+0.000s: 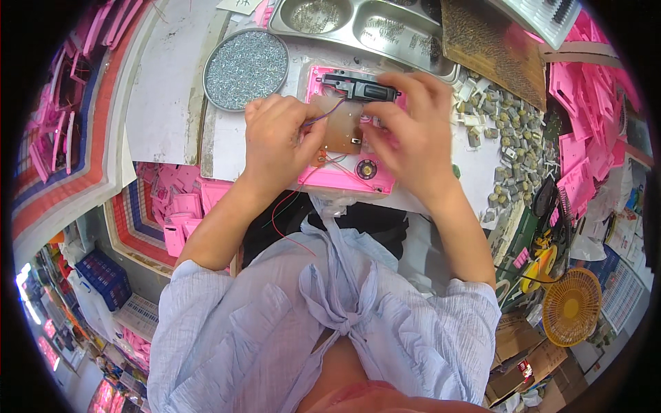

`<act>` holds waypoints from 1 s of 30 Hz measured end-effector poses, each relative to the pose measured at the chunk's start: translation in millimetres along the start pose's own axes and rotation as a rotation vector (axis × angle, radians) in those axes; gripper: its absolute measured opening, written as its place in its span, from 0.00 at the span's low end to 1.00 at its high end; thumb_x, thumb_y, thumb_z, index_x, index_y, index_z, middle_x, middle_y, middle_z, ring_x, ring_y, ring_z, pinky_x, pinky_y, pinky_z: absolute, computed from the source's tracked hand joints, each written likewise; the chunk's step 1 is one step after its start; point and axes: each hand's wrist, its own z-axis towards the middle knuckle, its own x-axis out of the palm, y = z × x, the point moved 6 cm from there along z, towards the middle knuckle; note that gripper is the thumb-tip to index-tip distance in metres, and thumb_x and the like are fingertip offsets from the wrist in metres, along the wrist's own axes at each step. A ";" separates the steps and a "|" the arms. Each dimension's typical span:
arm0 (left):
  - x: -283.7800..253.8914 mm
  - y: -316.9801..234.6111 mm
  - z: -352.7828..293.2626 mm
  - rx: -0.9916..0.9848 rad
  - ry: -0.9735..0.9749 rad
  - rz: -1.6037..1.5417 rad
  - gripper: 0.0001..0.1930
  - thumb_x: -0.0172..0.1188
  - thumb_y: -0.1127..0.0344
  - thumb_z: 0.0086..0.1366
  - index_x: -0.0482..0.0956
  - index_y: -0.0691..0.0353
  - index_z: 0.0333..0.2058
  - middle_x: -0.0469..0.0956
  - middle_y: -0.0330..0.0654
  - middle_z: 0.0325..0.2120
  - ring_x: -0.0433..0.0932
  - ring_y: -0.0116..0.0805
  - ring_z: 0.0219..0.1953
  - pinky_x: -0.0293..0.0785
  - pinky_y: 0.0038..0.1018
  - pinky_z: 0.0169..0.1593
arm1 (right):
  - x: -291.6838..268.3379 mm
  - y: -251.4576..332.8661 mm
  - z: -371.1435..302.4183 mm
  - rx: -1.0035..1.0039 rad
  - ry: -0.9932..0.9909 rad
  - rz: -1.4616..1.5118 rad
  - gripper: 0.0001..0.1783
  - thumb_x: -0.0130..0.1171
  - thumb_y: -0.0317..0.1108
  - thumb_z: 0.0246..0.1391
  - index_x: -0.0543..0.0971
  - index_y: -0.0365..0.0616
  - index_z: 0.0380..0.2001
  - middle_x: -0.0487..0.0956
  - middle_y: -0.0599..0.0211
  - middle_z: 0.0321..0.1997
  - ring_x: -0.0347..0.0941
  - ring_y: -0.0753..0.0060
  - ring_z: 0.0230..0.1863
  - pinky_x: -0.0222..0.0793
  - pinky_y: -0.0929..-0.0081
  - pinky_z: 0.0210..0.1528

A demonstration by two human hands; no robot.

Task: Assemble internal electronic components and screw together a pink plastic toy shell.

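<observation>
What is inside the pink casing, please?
A brown board, wires and a round black part, with a black module across the far end; what lies beneath the board or behind the right hand is covered.

A pink rectangular plastic casing [341,180] lay on the white bench [231,141], a brown board [339,134] and an oblong black module [358,88] over it.

From my remote view, a white table [224,141] fills the middle; far left, lights [26,277] glow past a blue crate [103,279]; lower right, cardboard boxes [547,356] sit.
</observation>
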 end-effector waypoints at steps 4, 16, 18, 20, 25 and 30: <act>-2.7 -0.3 2.0 0.011 -0.020 0.001 0.06 0.70 0.69 0.53 0.82 0.56 0.30 0.77 0.35 0.24 0.75 0.36 0.30 0.60 0.36 0.42 | 24.9 4.5 18.6 -0.110 -0.028 0.019 0.14 0.70 0.28 0.39 0.84 0.46 0.35 0.79 0.60 0.55 0.69 0.45 0.58 0.71 0.53 0.56; -3.2 11.3 2.2 -0.013 0.013 -0.066 0.07 0.69 0.68 0.54 0.81 0.57 0.32 0.77 0.37 0.25 0.76 0.38 0.32 0.62 0.36 0.44 | 43.1 3.8 33.4 -0.101 0.137 0.141 0.12 0.72 0.28 0.41 0.86 0.50 0.34 0.81 0.68 0.54 0.68 0.50 0.61 0.69 0.55 0.60; -3.5 11.8 2.7 -0.012 0.016 -0.072 0.07 0.69 0.68 0.54 0.81 0.57 0.32 0.77 0.37 0.25 0.76 0.37 0.32 0.62 0.36 0.43 | 42.5 4.1 34.5 -0.114 0.129 0.153 0.12 0.72 0.28 0.41 0.86 0.49 0.33 0.81 0.68 0.54 0.68 0.50 0.61 0.70 0.56 0.60; -3.9 12.0 3.1 -0.010 0.017 -0.070 0.07 0.69 0.68 0.54 0.81 0.57 0.32 0.77 0.37 0.25 0.75 0.37 0.32 0.62 0.36 0.44 | 40.6 2.6 35.0 -0.134 0.118 0.163 0.11 0.72 0.28 0.41 0.86 0.48 0.33 0.81 0.68 0.53 0.68 0.50 0.60 0.70 0.56 0.60; -3.1 12.5 3.8 -0.034 0.024 -0.087 0.07 0.69 0.69 0.54 0.81 0.57 0.32 0.77 0.36 0.25 0.76 0.37 0.31 0.63 0.36 0.44 | 35.7 2.6 36.0 -0.150 0.094 0.157 0.10 0.70 0.29 0.41 0.86 0.48 0.31 0.81 0.68 0.50 0.69 0.48 0.60 0.72 0.54 0.58; -0.9 16.3 4.8 -0.175 0.077 -0.175 0.06 0.67 0.70 0.55 0.82 0.60 0.32 0.78 0.37 0.25 0.75 0.35 0.29 0.66 0.33 0.43 | 37.6 4.8 30.1 -0.163 0.072 0.127 0.09 0.71 0.30 0.40 0.85 0.46 0.30 0.81 0.68 0.51 0.70 0.48 0.60 0.72 0.52 0.57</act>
